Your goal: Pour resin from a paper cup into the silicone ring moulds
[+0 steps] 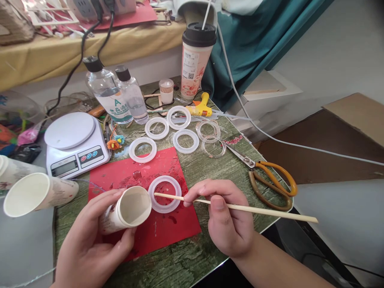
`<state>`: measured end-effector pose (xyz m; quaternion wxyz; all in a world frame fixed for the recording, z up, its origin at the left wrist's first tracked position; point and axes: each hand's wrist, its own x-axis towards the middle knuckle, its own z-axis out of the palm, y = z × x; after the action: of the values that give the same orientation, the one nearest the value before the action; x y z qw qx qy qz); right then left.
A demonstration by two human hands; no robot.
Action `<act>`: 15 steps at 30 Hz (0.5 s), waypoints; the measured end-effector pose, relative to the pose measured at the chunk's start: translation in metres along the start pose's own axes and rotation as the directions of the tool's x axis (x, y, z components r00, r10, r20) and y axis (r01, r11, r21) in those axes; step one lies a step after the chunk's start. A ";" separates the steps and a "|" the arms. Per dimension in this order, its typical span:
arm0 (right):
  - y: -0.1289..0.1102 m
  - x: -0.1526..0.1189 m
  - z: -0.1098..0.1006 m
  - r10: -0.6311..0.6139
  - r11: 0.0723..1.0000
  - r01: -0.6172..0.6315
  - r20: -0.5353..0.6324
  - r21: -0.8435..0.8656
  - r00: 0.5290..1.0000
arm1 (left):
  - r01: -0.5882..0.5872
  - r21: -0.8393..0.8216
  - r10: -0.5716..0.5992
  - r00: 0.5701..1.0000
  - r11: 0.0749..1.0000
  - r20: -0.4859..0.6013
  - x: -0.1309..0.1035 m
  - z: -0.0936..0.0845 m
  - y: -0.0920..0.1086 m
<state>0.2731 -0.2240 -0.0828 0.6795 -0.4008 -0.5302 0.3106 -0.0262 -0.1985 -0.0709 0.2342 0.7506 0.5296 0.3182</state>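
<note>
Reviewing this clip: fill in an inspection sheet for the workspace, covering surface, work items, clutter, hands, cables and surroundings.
Surface: green wood-patterned table; red sheet on it, marked with wet-looking spots.
Work items: paper cup, tilted; thin stick; pale ring on the red sheet.
Clutter: digital scale, labelled bottle, smaller bottle, yellow glue gun, scissors, more rings, further paper cups.
Hands: left hand grips the paper cup; right hand holds the stick, its tip over the ring.
Cables: black cables back left; grey cable on the right.
Surroundings: teal curtain behind; cardboard at right.
</note>
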 end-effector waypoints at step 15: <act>0.001 0.001 -0.001 -0.006 1.000 0.005 0.017 0.008 1.000 | -0.029 0.043 0.030 0.999 0.999 -0.012 0.004 0.000 0.002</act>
<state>0.2745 -0.2227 -0.0832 0.6774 -0.3942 -0.5359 0.3141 -0.0239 -0.1956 -0.0681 0.2100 0.7613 0.5266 0.3148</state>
